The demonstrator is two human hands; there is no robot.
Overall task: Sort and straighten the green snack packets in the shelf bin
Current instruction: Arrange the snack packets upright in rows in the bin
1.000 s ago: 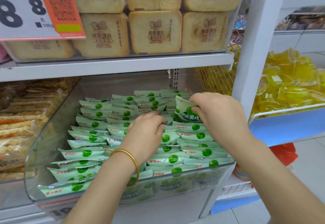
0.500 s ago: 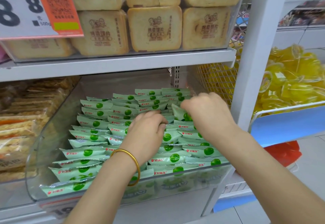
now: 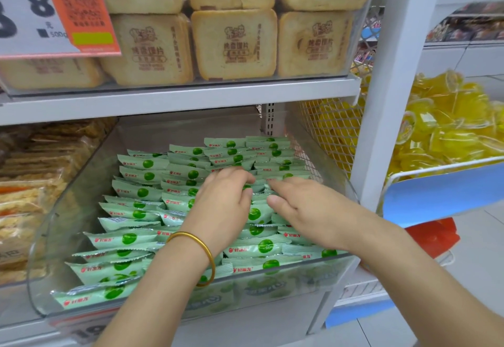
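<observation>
right hand: has dropped from the far right, fingers now stretched flat over the right rows.
green foil snack packets: the one lifted earlier is no longer raised.
left hand: slid slightly farther in, fingers bent on the middle row.

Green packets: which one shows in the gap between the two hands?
The green packet with the full green dot, bracketed by the left hand and right hand; the rest lie outside or underneath them.

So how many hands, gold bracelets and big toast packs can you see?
Hands: 2, left hand and right hand
Gold bracelets: 1, on the left wrist
Toast packs: 7 showing, one half behind the price sign
Total: 10
</observation>
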